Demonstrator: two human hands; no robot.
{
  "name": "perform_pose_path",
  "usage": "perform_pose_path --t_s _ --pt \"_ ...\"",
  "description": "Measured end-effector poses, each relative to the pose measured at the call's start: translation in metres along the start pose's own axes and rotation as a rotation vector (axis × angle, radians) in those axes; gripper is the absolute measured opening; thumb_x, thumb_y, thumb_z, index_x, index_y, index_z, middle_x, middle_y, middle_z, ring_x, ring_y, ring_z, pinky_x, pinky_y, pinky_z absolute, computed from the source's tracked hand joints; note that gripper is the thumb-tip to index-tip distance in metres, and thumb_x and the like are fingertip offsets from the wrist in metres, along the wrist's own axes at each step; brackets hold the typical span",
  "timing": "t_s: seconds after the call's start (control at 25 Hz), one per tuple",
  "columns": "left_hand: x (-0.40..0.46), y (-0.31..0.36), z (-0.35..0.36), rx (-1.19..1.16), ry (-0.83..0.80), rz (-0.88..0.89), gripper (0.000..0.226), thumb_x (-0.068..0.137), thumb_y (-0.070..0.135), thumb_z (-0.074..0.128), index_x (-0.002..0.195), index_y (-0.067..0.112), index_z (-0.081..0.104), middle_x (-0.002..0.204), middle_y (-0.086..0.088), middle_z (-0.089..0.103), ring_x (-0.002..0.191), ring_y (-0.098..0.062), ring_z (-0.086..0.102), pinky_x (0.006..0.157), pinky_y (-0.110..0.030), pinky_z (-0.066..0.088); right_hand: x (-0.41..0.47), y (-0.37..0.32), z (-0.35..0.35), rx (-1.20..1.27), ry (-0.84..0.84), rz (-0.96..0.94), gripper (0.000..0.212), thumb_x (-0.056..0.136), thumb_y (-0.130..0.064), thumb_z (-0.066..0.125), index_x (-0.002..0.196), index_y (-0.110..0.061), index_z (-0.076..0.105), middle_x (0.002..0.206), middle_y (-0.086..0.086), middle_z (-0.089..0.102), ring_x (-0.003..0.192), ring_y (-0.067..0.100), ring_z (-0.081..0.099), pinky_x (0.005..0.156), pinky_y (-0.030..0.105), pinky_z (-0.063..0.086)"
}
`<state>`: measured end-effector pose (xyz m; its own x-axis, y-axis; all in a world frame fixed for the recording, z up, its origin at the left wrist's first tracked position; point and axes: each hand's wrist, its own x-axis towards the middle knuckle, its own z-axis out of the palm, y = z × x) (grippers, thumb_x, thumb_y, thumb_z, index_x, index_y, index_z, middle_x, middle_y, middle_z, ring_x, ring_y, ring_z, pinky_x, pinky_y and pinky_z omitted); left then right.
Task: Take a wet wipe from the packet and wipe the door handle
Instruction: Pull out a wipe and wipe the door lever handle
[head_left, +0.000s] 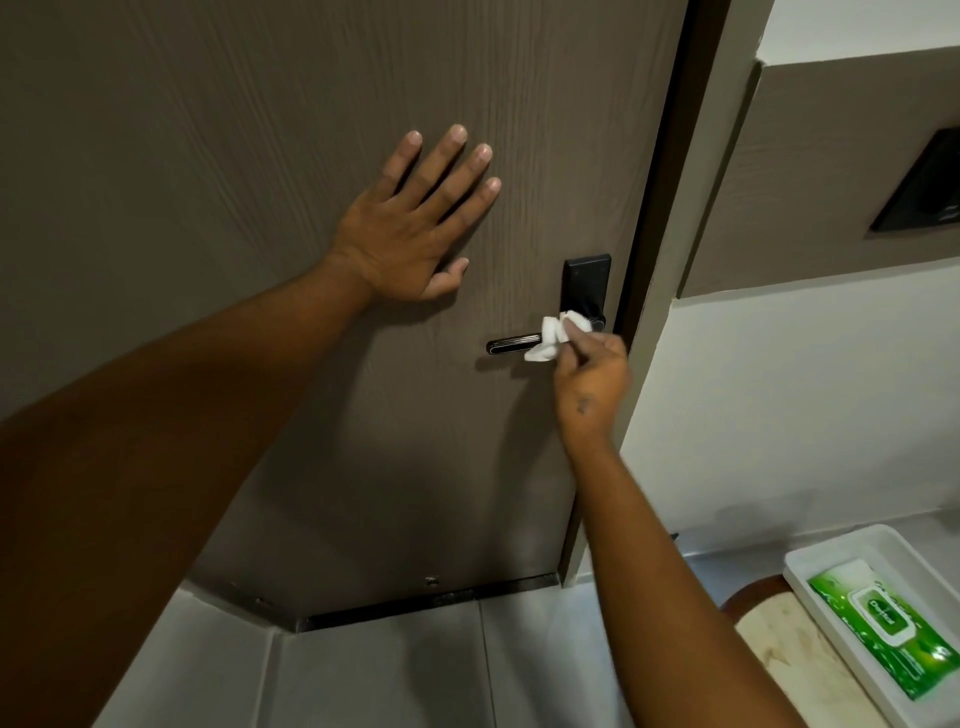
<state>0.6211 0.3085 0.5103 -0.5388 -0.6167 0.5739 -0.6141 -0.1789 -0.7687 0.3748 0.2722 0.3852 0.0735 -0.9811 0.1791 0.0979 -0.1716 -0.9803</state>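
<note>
The left hand is lying flat with its fingers spread on the brown wood-grain door, likely bracing it so it stays put under the rubbing. At four o'clock from it, the right hand is pinching a crumpled white wet wipe against the slim dark lever of the door handle, near its black lock plate. Down at five o'clock, the glossy green packet is sitting in a white tray.

I see a grey-brown wood-grain door, a black lock, a dark handle, a white wipe, a green packet in a white tray.
</note>
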Motion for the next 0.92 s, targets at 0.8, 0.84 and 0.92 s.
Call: perform_pose_path --t_s 0.8,0.84,0.92 --pt "0.004 0.001 -0.014 0.025 -0.037 0.02 0.085 0.095 0.056 0.042 0.163 0.007 0.028 0.166 -0.023 0.03 0.151 -0.045 0.031 0.121 -0.06 0.018 -0.004 0.004 -0.003 -0.368 -0.171 -0.224 0.024 0.086 -0.001 0.073 0.109 -0.003 0.073 0.114 0.009 0.067 0.098 0.01 0.061 0.081 -0.003 0.042" --pt "0.003 0.001 -0.013 0.022 -0.038 0.018 0.085 0.095 0.056 0.042 0.163 0.008 0.027 0.166 -0.023 0.03 0.151 -0.045 0.03 0.121 -0.06 0.019 -0.007 0.003 0.001 -0.39 -0.199 -0.261 0.024 0.086 0.0 0.073 0.11 -0.001 0.073 0.115 0.012 0.067 0.101 0.016 0.063 0.087 0.005 0.044" --pt "0.001 0.001 -0.011 0.028 -0.041 0.015 0.086 0.095 0.057 0.041 0.164 0.008 0.025 0.167 -0.023 0.027 0.152 -0.045 0.026 0.122 -0.059 0.016 -0.015 0.0 0.01 -0.44 -0.259 -0.34 0.025 0.087 0.002 0.071 0.112 0.001 0.071 0.115 0.015 0.065 0.103 0.024 0.064 0.097 0.025 0.051"
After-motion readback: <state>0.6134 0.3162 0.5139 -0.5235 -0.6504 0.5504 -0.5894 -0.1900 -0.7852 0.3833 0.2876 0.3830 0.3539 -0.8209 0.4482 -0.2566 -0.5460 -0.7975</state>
